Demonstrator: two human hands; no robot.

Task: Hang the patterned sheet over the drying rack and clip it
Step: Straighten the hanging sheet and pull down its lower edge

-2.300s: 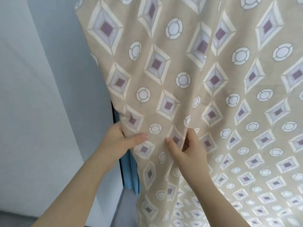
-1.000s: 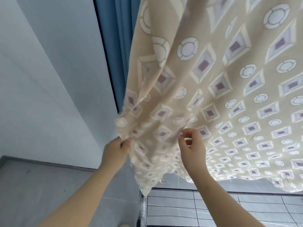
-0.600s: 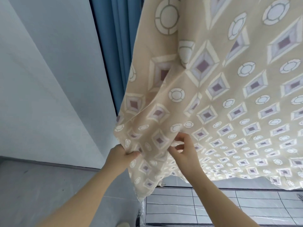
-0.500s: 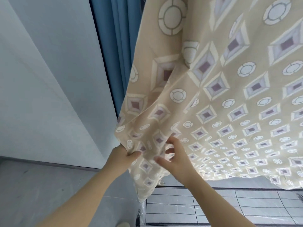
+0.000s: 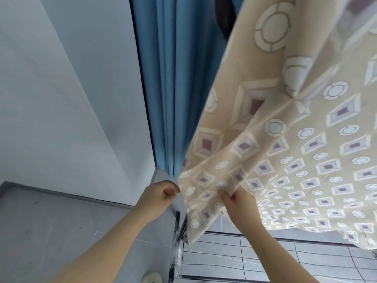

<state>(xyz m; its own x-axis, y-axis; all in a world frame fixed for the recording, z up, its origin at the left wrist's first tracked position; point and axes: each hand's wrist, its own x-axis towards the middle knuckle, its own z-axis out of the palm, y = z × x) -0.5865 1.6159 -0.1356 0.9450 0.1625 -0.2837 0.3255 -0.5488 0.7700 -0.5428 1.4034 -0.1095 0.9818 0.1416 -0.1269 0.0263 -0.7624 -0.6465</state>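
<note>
A beige patterned sheet (image 5: 285,139) with diamonds and white circles hangs from above and fills the right half of the view; whatever holds it up is out of frame. Its lower left corner droops near the floor track. My right hand (image 5: 237,203) pinches the sheet's lower left part from below. My left hand (image 5: 161,194) sits just left of the sheet's edge with fingers curled, fingertips near the cloth but apart from it. No clip is visible.
A blue curtain (image 5: 173,88) hangs behind the sheet beside a pale wall (image 5: 61,99). A dark door track (image 5: 179,223) runs along the grey floor. Tiled floor (image 5: 244,260) lies below the sheet. A white shoe tip (image 5: 152,277) shows at the bottom.
My left hand has let go of the sheet's edge and drawn slightly left. My right hand has shifted its pinch lower on the cloth. The view has tilted downward.
</note>
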